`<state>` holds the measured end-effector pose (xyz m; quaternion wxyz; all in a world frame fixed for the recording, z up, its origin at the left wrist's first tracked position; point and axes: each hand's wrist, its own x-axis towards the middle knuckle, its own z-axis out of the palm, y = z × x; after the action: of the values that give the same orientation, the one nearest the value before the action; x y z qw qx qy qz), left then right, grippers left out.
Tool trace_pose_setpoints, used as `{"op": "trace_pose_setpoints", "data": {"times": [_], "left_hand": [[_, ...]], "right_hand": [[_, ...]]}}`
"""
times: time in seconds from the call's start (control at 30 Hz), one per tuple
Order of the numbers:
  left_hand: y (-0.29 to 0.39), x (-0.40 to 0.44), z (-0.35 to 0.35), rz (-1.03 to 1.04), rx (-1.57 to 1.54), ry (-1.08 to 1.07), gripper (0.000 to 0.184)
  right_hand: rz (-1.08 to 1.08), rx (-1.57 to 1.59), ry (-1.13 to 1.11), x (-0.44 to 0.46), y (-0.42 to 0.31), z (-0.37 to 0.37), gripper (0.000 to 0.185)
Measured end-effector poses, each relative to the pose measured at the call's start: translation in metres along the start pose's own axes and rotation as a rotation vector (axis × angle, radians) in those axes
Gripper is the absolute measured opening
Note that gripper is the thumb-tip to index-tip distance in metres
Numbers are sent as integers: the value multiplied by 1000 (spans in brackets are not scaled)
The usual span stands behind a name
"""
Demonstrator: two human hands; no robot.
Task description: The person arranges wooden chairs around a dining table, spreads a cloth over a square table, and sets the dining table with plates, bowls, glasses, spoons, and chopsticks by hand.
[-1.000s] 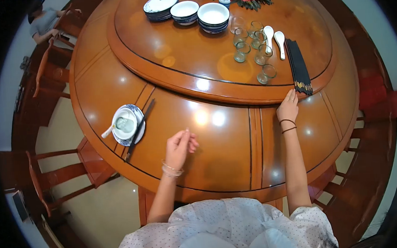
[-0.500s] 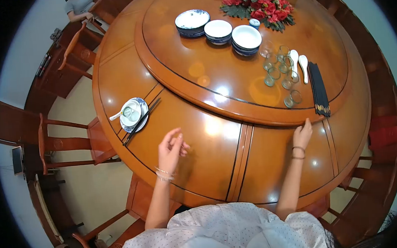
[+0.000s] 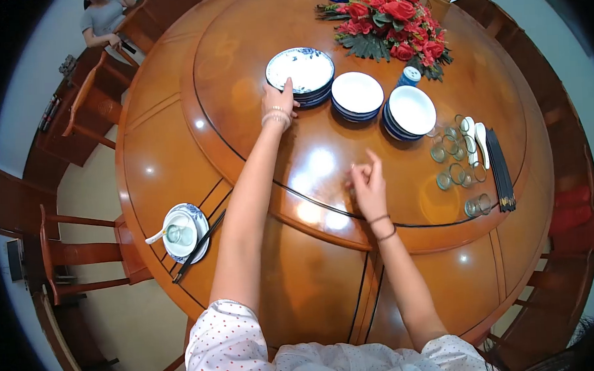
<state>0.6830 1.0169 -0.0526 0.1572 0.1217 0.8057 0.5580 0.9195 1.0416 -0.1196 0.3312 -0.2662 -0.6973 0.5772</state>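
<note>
My left hand (image 3: 278,106) is at the near left edge of a stack of blue-and-white plates (image 3: 299,70), its thumb over the top rim and its fingers against the side. How many plates it grips is hidden. To the right stand a stack of white bowls (image 3: 357,93) and a second bowl stack (image 3: 412,111). My right hand (image 3: 369,185) hovers over the turntable's near part, holding nothing, the index finger raised and the others loosely bent. A place setting with a small plate, bowl, glass and white spoon (image 3: 180,233) lies at left, black chopsticks (image 3: 201,247) beside it.
Several glasses (image 3: 458,151), white spoons (image 3: 481,144) and a bundle of black chopsticks (image 3: 502,171) rest at the turntable's right. Behind the bowls are a small blue-and-white container (image 3: 409,77) and red flowers (image 3: 402,22). A person (image 3: 106,24) sits at the far left.
My left hand has reached forward from above the table edge to the plate stack. My right hand has left the turntable's rim and moved left. The turntable's items appear nearer and shifted right.
</note>
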Motion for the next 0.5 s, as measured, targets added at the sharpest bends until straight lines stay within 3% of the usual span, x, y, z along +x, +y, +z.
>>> {"op": "trace_pose_setpoints", "data": {"times": [0.1, 0.17, 0.3, 0.4, 0.5], "left_hand": [[-11, 25, 10, -33, -1, 34, 51], [-20, 24, 13, 3, -55, 34, 38], [-11, 5, 14, -99, -124, 2, 33], [-15, 0, 17, -61, -288, 44, 33], [-28, -10, 18, 34, -426, -75, 34]], "right_hand": [[199, 106, 111, 48, -24, 0, 52], [152, 121, 186, 76, -4, 0, 57], [355, 166, 227, 106, -5, -7, 50], [427, -6, 273, 116, -6, -15, 41], [458, -12, 142, 118, -6, -27, 41]]}}
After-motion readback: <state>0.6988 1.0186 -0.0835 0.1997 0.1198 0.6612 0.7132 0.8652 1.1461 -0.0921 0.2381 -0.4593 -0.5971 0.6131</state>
